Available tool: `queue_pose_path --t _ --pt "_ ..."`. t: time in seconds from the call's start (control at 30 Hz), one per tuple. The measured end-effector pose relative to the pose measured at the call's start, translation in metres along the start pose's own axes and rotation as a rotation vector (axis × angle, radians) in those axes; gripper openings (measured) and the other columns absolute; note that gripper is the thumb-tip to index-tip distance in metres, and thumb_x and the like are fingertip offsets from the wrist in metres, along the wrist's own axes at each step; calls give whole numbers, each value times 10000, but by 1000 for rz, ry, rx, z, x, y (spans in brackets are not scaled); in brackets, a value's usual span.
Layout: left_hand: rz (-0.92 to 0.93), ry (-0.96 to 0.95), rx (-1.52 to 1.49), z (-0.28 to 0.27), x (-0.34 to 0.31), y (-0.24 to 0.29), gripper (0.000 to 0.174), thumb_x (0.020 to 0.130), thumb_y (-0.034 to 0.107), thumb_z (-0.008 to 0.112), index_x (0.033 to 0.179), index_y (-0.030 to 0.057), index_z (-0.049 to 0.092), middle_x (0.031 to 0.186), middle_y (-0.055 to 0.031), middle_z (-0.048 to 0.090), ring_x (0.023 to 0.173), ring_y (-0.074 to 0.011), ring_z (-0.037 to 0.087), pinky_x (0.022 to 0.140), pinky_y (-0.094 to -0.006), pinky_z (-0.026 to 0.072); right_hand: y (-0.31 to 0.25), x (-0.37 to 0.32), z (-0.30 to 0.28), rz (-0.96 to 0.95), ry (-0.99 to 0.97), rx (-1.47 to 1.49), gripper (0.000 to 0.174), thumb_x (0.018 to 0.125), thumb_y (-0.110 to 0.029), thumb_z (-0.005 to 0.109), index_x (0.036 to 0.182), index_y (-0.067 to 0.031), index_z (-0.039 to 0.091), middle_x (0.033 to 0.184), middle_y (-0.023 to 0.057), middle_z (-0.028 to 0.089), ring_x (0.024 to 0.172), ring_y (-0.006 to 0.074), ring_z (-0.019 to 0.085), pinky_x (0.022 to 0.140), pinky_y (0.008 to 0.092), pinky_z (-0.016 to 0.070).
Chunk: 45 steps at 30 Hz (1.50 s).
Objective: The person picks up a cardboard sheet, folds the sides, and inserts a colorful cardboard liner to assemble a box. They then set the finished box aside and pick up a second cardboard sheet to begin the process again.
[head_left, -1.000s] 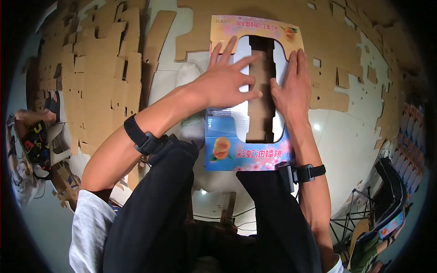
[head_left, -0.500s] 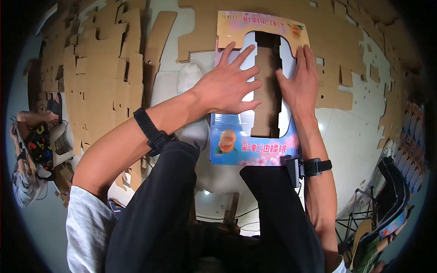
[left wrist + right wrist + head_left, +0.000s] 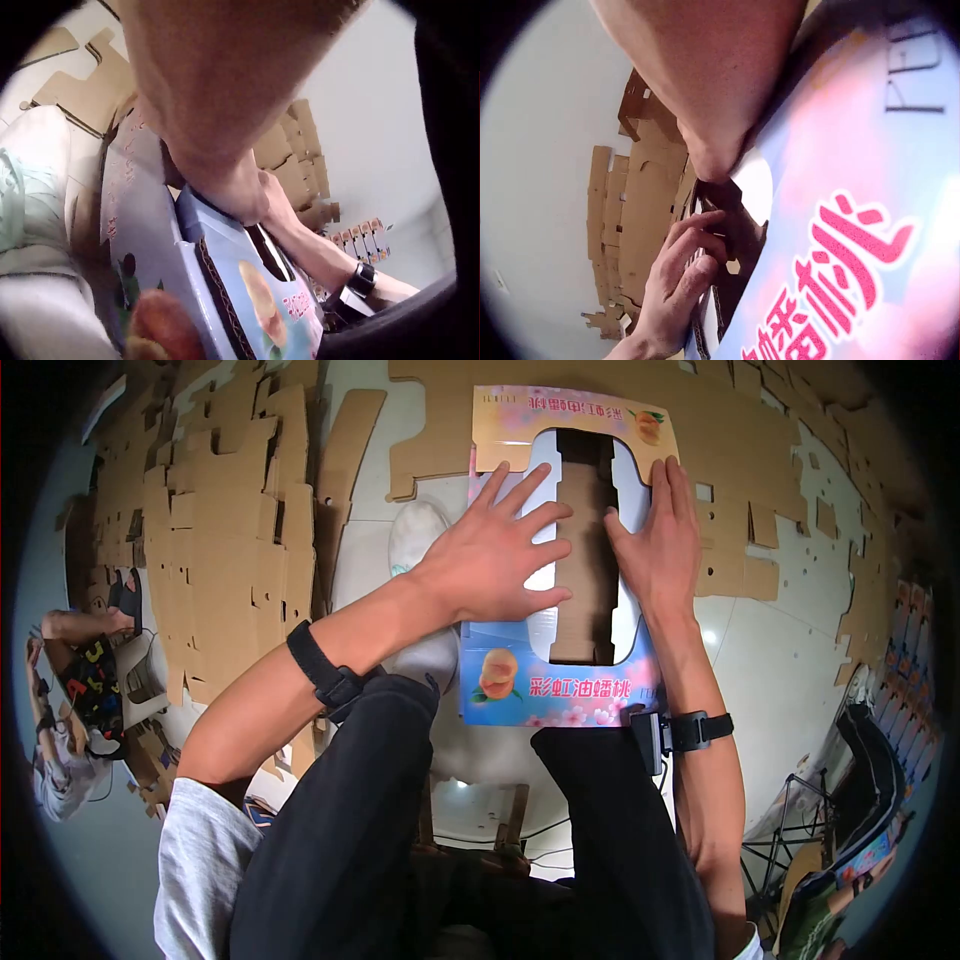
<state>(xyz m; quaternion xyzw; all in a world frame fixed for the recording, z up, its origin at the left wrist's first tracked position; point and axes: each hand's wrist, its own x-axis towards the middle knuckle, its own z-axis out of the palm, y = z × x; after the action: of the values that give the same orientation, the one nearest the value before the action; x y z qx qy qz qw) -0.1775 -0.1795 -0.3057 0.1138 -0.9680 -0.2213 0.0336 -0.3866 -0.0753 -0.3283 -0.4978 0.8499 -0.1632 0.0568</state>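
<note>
A printed cardboard fruit box (image 3: 500, 710), yellow at the far end and blue-pink at the near end, lies in front of me with peach pictures and a long window in its top. My left hand (image 3: 500, 555) rests on the white left strip beside the window, fingers straight and spread, tips at the opening. Along the right edge lies my right hand (image 3: 660, 555), fingers straight, thumb at the window's side. A brown inside shows through the opening. In the left wrist view, the top panel's corrugated edge (image 3: 225, 307) stands apart from the printed side wall (image 3: 146, 247).
Flattened brown cardboard (image 3: 230, 550) covers the floor at left, with more sheets (image 3: 740, 480) behind and right. A white shoe (image 3: 415, 535) stands left of the box. Another person (image 3: 85, 670) sits far left. A black folding frame (image 3: 790, 820) stands at the right.
The box has shifted slightly up and right in the head view. My left hand has moved nearer along the box's left strip, fingers more evenly spread. The right hand stays at the right edge.
</note>
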Motion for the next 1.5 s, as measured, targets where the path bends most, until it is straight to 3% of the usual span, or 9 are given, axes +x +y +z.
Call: queue_pose_path --t 0.43,0.6,0.7,0.93,1.07,1.17,1.33,1.37,1.5 --pt "88 -150 97 -6 26 -9 511 1051 505 493 1158 93 777 1311 -167 655 1524 -363 348 1301 -575 159 -16 -20 -19 -131 -151 -183 878 908 -287 765 1544 136 332 1632 325 317 1543 462 268 1262 513 257" --pt "126 -136 -89 -5 16 -4 413 1048 406 551 1037 44 748 1293 -160 643 1505 -320 391 1298 -541 211 -23 -37 -28 -115 -228 -215 860 924 -273 755 1552 122 319 1629 348 278 1532 479 273 1263 537 236" --pt "140 -119 -134 -7 9 -2 388 1056 391 545 1053 51 732 1309 -157 636 1487 -320 415 1300 -536 212 -26 -38 -40 -117 -174 -164 880 913 -286 767 1584 53 309 1592 370 307 1504 497 302 1242 564 269" --pt "200 190 -210 -5 5 -15 250 1011 229 617 1195 74 686 1337 -153 618 1393 -350 512 1196 -509 398 -14 -27 -52 300 -331 101 1038 757 -318 870 1619 -138 322 1351 362 540 1144 523 649 985 522 554" --pt "35 401 -227 -22 -5 -33 293 926 88 661 1219 86 678 1335 -162 618 1231 -372 613 1021 -466 519 29 -27 -58 330 -179 119 950 753 -286 862 1580 -144 414 1287 287 656 1123 441 689 994 487 543" --pt "-195 423 -186 -24 -35 -59 313 909 88 674 1222 86 676 1345 -174 606 1263 -381 590 1055 -488 495 73 -37 -76 469 -57 101 874 789 -296 850 1551 -129 456 1317 246 687 1174 376 695 1040 442 518" --pt "-464 254 283 -17 -104 -107 379 889 117 707 1264 97 660 1403 -190 562 1395 -393 468 1145 -510 411 279 -89 -105 726 272 -32 963 842 -558 822 1494 61 478 1329 268 674 1245 376 646 1122 431 446" --pt "-527 227 321 -12 -115 -115 387 891 130 713 1274 101 657 1416 -193 553 1423 -395 439 1167 -517 386 304 -100 -119 949 314 -213 949 843 -591 809 1430 99 527 1315 263 681 1207 370 664 1055 454 496" --pt "-571 35 385 -5 -134 -126 379 928 178 705 1298 111 656 1444 -198 536 1461 -399 388 1220 -552 299 400 -173 -138 1416 504 1148 539 1008 -428 680 1317 11 625 1298 166 664 1114 263 707 856 246 617"
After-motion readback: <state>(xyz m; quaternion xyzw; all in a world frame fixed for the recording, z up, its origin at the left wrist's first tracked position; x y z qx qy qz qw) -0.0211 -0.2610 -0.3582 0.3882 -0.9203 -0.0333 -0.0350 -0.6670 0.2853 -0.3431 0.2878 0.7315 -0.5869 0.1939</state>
